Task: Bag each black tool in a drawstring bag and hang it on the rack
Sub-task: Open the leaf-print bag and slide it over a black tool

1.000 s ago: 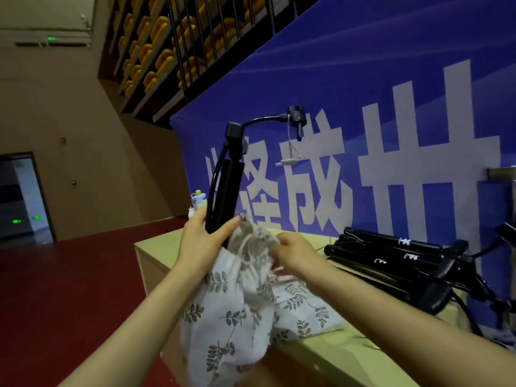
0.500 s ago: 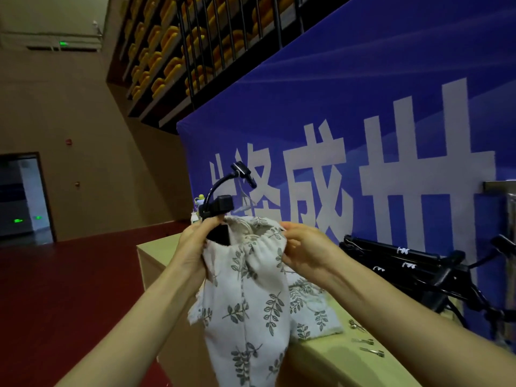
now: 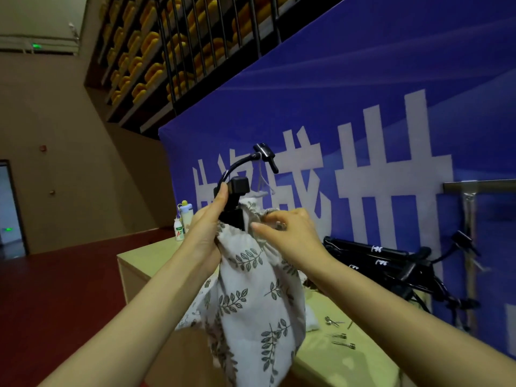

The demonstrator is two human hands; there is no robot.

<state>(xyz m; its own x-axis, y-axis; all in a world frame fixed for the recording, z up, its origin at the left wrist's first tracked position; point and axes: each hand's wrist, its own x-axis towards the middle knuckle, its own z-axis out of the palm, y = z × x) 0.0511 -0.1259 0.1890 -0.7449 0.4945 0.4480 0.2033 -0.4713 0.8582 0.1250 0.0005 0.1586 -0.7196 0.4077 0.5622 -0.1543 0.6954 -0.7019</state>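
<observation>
A white drawstring bag with a grey leaf print hangs in front of me above the table edge. A black tool sits inside it; only its boxy head and a curved neck ending in a clip stick out of the mouth. My left hand grips the tool's head and the bag's left rim. My right hand pinches the gathered rim of the bag on the right. Several more black tools lie piled at the back right of the table.
The pale wooden table carries two small bottles at its far left corner and several small metal clips near the right. A metal rack stands at the right, against a blue banner. More leaf-print cloth lies under the bag.
The tool has sunk from standing tall out of the bag to mostly inside it. Both hands have lifted the bag's mouth higher, and the right hand has bunched the rim.
</observation>
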